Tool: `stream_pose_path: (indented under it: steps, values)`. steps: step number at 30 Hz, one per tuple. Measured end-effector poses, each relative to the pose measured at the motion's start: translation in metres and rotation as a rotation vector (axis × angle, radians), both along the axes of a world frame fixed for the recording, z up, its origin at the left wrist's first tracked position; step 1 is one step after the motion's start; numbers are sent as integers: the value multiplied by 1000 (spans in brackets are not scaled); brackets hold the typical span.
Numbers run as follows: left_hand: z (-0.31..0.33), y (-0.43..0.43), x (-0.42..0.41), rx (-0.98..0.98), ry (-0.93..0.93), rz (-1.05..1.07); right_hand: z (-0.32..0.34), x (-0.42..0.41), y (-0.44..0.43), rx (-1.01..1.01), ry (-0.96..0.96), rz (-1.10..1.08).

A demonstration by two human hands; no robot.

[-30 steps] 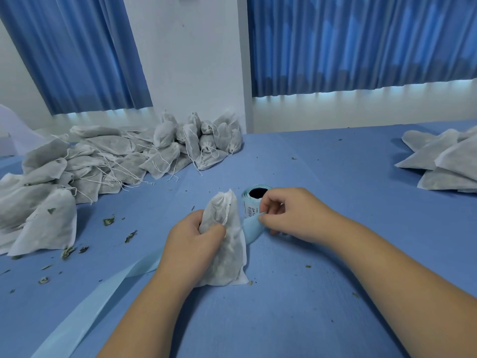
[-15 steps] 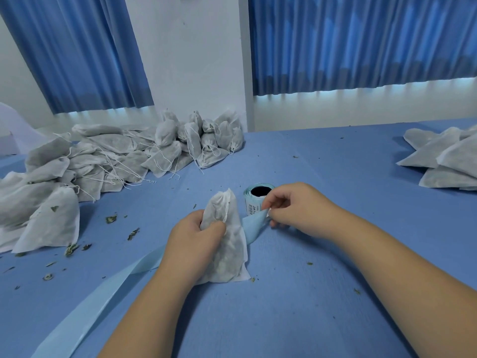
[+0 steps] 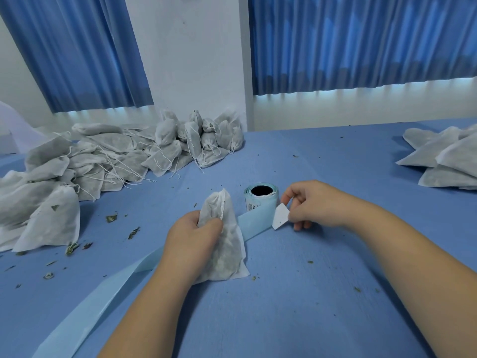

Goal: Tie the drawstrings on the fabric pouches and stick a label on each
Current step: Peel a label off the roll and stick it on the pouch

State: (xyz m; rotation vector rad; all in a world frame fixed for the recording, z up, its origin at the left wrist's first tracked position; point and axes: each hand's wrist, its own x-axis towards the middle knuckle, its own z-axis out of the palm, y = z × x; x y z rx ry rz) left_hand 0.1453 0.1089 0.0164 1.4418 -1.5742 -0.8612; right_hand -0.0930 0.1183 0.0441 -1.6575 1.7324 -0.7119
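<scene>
— Blue cloth covers the whole table, and blue curtains hang either side of a white wall across the top of the frame. What sits in the middle?
— The pouch, white and filled, stands tilted just left of centre. Its bottom edge is on the cloth and its gathered neck points up. The person's left hand grips it from the left, fingers and thumb curled round its upper half.
— And the other hand?
— The right hand, right of centre, pinches a small white label between thumb and forefinger, the other fingers curled under. The label is just beside the label roll and apart from the pouch. Whether its lower corner touches the strip cannot be told.
— Which strip?
— The pale blue backing strip. It runs from the roll, which stands upright on the cloth between the two hands and slightly above them, behind the pouch and down to the lower left corner.
— Anything else?
— A heap of pouches with loose white strings fills the left side, a smaller stack of flat bags lies at the right edge, and dry leaf bits are scattered over the cloth, mostly at the left
</scene>
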Motion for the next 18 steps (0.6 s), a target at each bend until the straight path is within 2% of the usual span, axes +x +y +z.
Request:
stream_pose_path:
  steps: [13, 18]
  values:
    - [2, 0, 0, -2, -16, 2, 13, -26, 10, 148, -75, -4]
    - [1, 1, 0, 0, -26, -16, 12, -18, 12, 131, -8, 51]
